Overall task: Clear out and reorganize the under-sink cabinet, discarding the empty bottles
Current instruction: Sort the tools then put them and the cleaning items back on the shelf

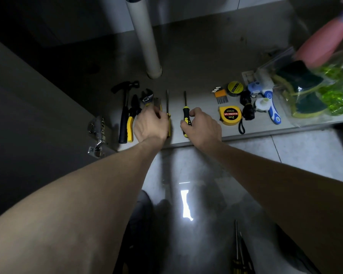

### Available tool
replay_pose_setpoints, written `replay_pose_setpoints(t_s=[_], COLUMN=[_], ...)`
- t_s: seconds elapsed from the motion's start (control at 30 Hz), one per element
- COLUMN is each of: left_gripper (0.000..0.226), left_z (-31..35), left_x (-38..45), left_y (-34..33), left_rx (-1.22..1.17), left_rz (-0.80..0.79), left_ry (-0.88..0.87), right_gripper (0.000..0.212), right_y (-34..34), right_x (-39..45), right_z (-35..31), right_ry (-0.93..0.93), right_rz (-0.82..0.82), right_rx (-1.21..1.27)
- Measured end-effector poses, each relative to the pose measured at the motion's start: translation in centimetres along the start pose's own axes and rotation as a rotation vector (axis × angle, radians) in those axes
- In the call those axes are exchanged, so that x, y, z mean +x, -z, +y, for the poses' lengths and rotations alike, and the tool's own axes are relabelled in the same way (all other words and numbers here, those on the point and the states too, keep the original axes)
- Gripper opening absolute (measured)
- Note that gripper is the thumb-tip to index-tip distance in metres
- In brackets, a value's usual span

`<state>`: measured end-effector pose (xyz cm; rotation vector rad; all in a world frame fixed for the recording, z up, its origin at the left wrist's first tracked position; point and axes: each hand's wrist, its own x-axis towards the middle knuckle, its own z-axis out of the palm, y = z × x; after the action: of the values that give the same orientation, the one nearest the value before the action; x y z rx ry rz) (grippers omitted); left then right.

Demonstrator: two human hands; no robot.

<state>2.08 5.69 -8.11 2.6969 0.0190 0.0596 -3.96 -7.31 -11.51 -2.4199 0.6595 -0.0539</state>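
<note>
Tools lie in a row on the cabinet floor (196, 62). My left hand (150, 125) rests over a small utility knife (157, 104), fingers curled on it, beside a long screwdriver (167, 103) with a yellow handle. My right hand (201, 127) grips the black-and-yellow handle of a second screwdriver (185, 111), whose shaft points to the back. Left of my hands lie a hammer (124, 107), yellow-handled pliers (132, 115) and an adjustable wrench (147, 96).
A white drain pipe (145, 36) stands at the cabinet's middle. To the right lie a yellow tape measure (230, 115), hex keys (221, 93), a tape roll (235, 88), a blue-handled brush (271, 105) and a clear bag of sponges (315, 91). The open door (38, 115) stands left. Two screwdrivers (239, 258) lie on the tiles.
</note>
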Motion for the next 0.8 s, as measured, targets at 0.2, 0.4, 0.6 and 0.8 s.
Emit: replay_pose_setpoints(t_s=[0.2,0.4,0.6,0.8], left_gripper=[0.016,0.009,0.018,0.020], left_z=[-4.1,-6.4,-5.2,-6.0], left_x=[-5.4,-10.0,-13.2,-17.0], left_y=[1.4,2.0,3.5,5.5], left_rx=[-0.099,-0.107,-0.102,-0.074], left_rz=[0.045,-0.029,-0.124,-0.256], left_ry=[0.063,0.115,0.159,0.202], right_gripper=[0.045,0.046,0.040,0.042], right_y=[-1.3,-1.0,0.1,0.4], right_x=[0.9,0.7,-1.5,-2.6], right_z=[-1.4,-1.5,-1.6,-2.2], right_ry=[0.036,0.041,0.045,-0.014], right_rz=[-0.025,-0.053,-0.135,-0.180], right_rx=[-0.016,-0.056,0.028,0.121])
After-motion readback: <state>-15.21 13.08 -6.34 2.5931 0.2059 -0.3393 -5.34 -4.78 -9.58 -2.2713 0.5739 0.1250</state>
